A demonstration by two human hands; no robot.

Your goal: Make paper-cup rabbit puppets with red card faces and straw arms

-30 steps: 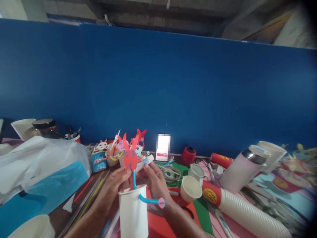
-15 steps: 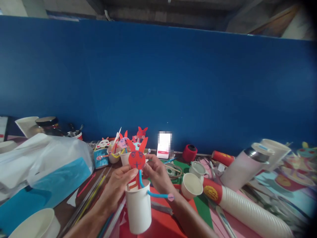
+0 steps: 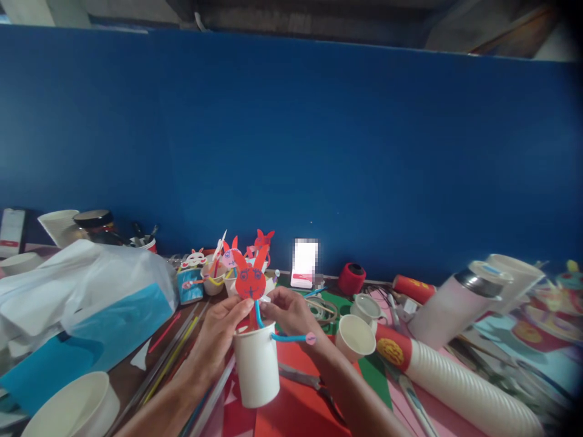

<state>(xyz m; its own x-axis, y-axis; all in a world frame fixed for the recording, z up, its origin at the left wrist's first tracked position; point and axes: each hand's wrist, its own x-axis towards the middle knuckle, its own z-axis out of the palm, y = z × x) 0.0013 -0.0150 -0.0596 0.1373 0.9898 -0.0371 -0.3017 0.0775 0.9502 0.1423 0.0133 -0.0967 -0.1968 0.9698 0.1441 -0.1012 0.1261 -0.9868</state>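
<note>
A red paper rabbit head (image 3: 250, 282) with a drawn face rises above a white paper cup (image 3: 257, 370). My left hand (image 3: 221, 325) is closed, its thumb and fingers pinching the head's lower edge. Just right of it, the fingers of my right hand (image 3: 289, 312) are pressed together close to a blue bendy stem (image 3: 259, 314). A small white scrap (image 3: 265, 299) shows by those fingertips, and what they grip is partly hidden. From the cup's side sticks out a blue arm (image 3: 289, 338) ending in a pink disc (image 3: 311, 338).
Scissors (image 3: 303, 377) lie on red paper (image 3: 282, 419) right of the cup. More decorated cups (image 3: 190, 285) stand behind. At right are a paper cup (image 3: 356, 337), a long cup stack (image 3: 460, 376) and a tilted flask (image 3: 455, 303). A lit phone (image 3: 304, 261) leans against the blue wall.
The cup and rabbit head have shifted slightly away from me. My right fingers have moved from the head's edge down beside the blue stem. More of the scissors shows.
</note>
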